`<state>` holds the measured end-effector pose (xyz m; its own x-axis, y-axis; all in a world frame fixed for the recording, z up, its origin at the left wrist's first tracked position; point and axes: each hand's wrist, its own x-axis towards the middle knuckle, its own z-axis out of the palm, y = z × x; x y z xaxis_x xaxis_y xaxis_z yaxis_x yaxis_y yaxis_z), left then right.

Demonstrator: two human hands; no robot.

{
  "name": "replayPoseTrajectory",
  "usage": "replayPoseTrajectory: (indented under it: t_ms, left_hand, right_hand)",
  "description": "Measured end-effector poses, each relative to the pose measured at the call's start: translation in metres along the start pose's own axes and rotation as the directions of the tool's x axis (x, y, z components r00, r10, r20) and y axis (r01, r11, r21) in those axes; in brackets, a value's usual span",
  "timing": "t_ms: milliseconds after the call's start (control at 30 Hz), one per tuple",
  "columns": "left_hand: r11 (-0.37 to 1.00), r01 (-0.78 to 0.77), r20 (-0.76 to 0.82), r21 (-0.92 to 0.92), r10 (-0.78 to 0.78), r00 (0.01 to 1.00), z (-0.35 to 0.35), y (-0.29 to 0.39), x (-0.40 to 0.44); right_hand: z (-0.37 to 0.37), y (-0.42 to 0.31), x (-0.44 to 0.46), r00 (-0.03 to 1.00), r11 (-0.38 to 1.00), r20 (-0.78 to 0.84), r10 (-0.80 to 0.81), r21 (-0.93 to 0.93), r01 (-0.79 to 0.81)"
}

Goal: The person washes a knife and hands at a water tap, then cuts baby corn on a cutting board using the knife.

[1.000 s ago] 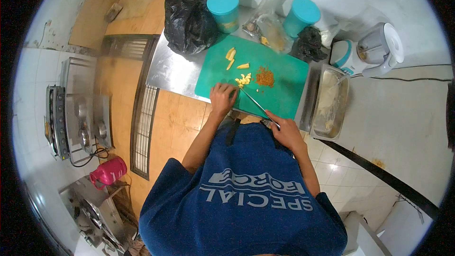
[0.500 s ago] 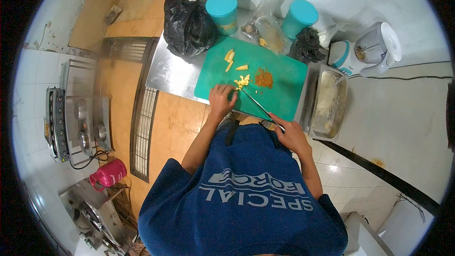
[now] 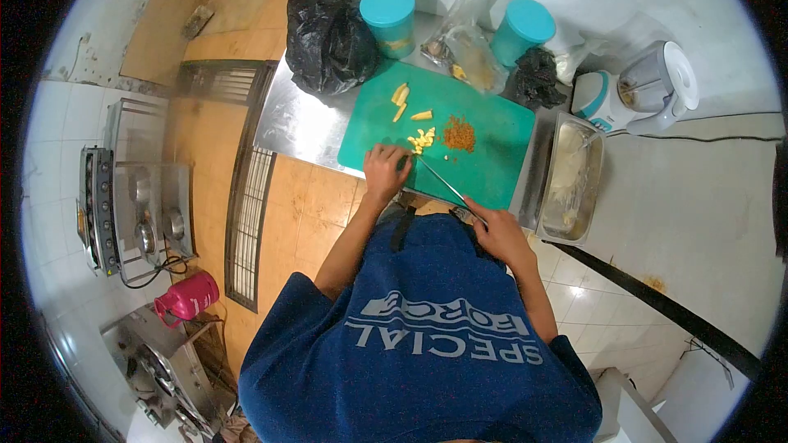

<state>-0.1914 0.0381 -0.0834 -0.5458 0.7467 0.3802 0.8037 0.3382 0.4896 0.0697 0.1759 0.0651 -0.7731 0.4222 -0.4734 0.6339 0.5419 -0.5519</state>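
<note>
A green cutting board (image 3: pixel 492 119) lies on the steel table with small yellow chopped pieces (image 3: pixel 422 141), longer yellow strips (image 3: pixel 400 98) and a heap of orange-brown minced bits (image 3: pixel 459 134) on it. My right hand (image 3: pixel 501 235) is closed round the handle of a knife (image 3: pixel 443 180), whose blade slants up and left over the board's near edge. The knife tip is beside the chopped pieces. My left hand (image 3: pixel 386 171) rests at the board's near left edge, fingers curled down next to the tip. What lies under those fingers is hidden.
Behind the board stand a black plastic bag (image 3: pixel 327 45), two turquoise-lidded tubs (image 3: pixel 388 23) (image 3: pixel 520 29), a clear bag (image 3: pixel 472 49) and a smaller black bag (image 3: pixel 538 78). To the right are a steel tray (image 3: pixel 566 176) and a blender (image 3: pixel 636 86).
The knife's handle end has dipped slightly and its blade has shifted a little. My left hand stays at nearly the same spot. The whole view has shifted slightly.
</note>
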Motion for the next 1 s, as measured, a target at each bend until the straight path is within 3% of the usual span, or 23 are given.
replayPoseTrajectory:
  t_ms: [167,267,367,433,633,733,867,1000]
  left_hand:
    - [1.000,0.028,-0.031,-0.012,-0.028,0.999,0.002,0.001,0.002]
    - [0.998,0.054,-0.021,-0.021,-0.054,0.998,0.003,0.000,0.001]
    - [0.997,0.078,-0.007,-0.008,-0.078,0.997,0.004,0.000,0.000]
    - [0.996,0.089,-0.013,0.009,-0.089,0.996,0.001,0.007,0.006]
    - [0.997,0.000,-0.011,0.073,0.001,1.000,0.002,0.019,0.013]
    - [0.997,-0.007,0.099,0.080,-0.001,0.995,0.010,0.014,0.014]
    - [0.997,-0.033,0.151,-0.075,0.044,0.988,0.023,0.004,0.013]
    - [0.987,-0.051,0.087,-0.153,0.065,0.994,0.015,0.014,0.016]
  right_hand:
    - [-0.013,0.009,-0.010,1.000,1.000,0.014,-0.026,0.004,0.026]
    - [-0.022,0.002,-0.013,0.998,0.998,0.054,0.034,0.044,-0.037]
    - [-0.014,0.007,-0.011,0.998,0.996,-0.035,0.044,0.084,-0.041]
    - [-0.003,0.014,-0.003,0.980,0.985,-0.200,0.000,0.169,0.035]
    - [0.012,0.023,0.006,0.977,1.000,-0.215,-0.012,0.018,0.016]
    - [0.014,0.021,0.006,0.980,1.000,-0.200,-0.002,0.021,0.006]
    - [0.015,0.018,0.008,0.981,0.993,-0.181,0.066,0.104,-0.048]
    - [0.033,0.033,0.024,0.940,0.998,-0.339,-0.038,0.037,0.054]
